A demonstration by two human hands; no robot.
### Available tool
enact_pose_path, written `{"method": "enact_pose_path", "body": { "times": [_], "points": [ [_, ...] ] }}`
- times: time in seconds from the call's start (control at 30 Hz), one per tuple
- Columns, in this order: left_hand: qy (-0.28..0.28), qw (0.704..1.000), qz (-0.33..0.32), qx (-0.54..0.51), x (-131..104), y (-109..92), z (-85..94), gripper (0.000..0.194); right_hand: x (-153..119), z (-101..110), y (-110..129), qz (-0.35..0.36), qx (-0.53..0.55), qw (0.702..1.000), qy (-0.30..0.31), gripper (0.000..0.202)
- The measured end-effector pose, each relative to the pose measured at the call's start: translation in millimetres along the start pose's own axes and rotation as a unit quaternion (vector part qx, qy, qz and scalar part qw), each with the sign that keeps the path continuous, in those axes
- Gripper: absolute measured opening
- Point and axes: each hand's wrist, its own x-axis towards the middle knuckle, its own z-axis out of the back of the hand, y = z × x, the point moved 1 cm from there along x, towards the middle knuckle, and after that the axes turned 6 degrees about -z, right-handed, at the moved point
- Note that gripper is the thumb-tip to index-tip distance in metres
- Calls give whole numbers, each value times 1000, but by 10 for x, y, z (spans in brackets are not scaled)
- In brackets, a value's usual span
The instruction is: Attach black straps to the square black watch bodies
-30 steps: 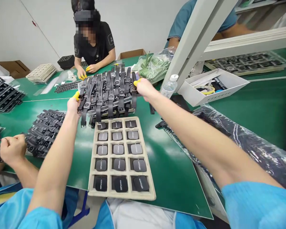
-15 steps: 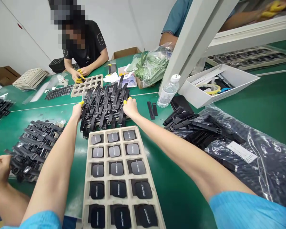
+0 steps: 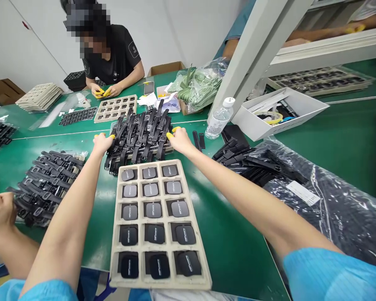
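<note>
Both my hands are at the sides of a stacked tray of black smartwatches [image 3: 141, 136], whose straps overlap in rows. My left hand [image 3: 102, 144], with yellow finger covers, is at its left edge, thumb and finger apart. At the right edge my right hand [image 3: 180, 141] also has its yellow-tipped fingers spread, barely at the straps. Neither hand appears to grip the stack. Between my forearms lies a beige compartment tray [image 3: 137, 217] holding dark square pieces with printed lettering, just in front of the watches.
A co-worker's hand [image 3: 1, 211] is beside another watch tray [image 3: 47, 184] at left. Across the table a person [image 3: 113, 62] handles something small behind a beige tray [image 3: 115, 109]. At right are a bottle [image 3: 219, 119], a white box [image 3: 277, 119], loose straps [image 3: 253, 163] and a plastic bag [image 3: 341, 200].
My fingers have spread away from the watch stack's sides, which stays in about the same place. The person opposite has drawn their hands back from the tray there.
</note>
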Motion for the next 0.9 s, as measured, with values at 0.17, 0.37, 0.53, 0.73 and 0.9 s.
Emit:
{"method": "enact_pose_path", "body": {
  "times": [0.17,0.37,0.53,0.73,0.9],
  "points": [
    [68,991,-113,32,-667,-665,4,28,-614,941,-679,95,-15,995,-32,32],
    [288,833,-416,225,-1882,-1288,-559,24,-1706,1913,-1668,94,-167,979,-75,40],
    [284,765,-443,370,-2089,-1403,-783,25,-2263,2022,-2158,74,-294,952,-34,43],
    [282,777,-423,372,-1963,-1547,-715,18,-2436,1967,-2489,81,-296,948,-80,33],
    [259,895,-307,194,-2208,-1719,-304,17,-2556,2067,-2434,40,-126,971,-198,28]
  ]
}}
